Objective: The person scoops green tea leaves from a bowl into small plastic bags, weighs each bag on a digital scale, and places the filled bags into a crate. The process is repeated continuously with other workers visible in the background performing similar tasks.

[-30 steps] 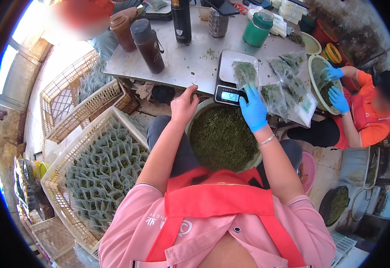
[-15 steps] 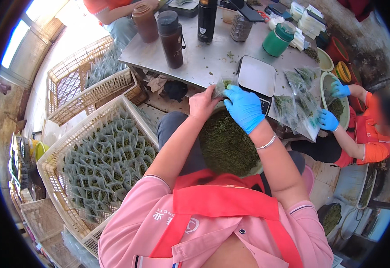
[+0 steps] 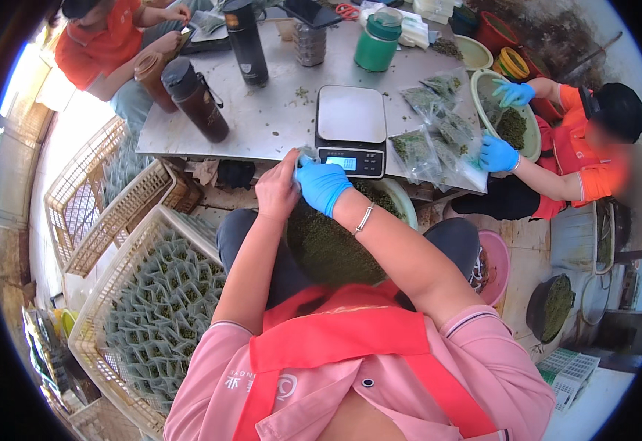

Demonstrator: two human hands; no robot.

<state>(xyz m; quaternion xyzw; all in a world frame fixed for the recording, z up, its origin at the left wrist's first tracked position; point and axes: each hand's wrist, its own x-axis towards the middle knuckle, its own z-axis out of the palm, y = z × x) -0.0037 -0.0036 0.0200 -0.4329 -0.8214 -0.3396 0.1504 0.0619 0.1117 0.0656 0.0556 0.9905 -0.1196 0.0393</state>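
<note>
My bare left hand (image 3: 277,185) and my blue-gloved right hand (image 3: 323,187) meet at the table's front edge, left of a digital scale (image 3: 352,114). Between their closed fingers is the top of a small clear plastic bag (image 3: 307,153); most of it is hidden by the fingers. Nothing lies on the scale's plate, and its display is lit. Below my hands, between my knees, sits a wide basin (image 3: 407,206) of small green grains (image 3: 335,246). To my left, a cream plastic crate (image 3: 104,342) holds rows of upright filled clear bags (image 3: 163,316).
Several drink bottles (image 3: 196,99) and a green jar (image 3: 377,40) stand on the metal table (image 3: 273,121). Filled bags (image 3: 438,125) lie right of the scale. A gloved co-worker (image 3: 593,147) reaches toward a green basin (image 3: 482,84). Another person (image 3: 108,44) sits far left. A pink basin (image 3: 499,268) is on the floor.
The view has shifted, so the table and scale appear further left. My hands stay together on the bag, which now shows less between my fingers. More of the person at far left is visible.
</note>
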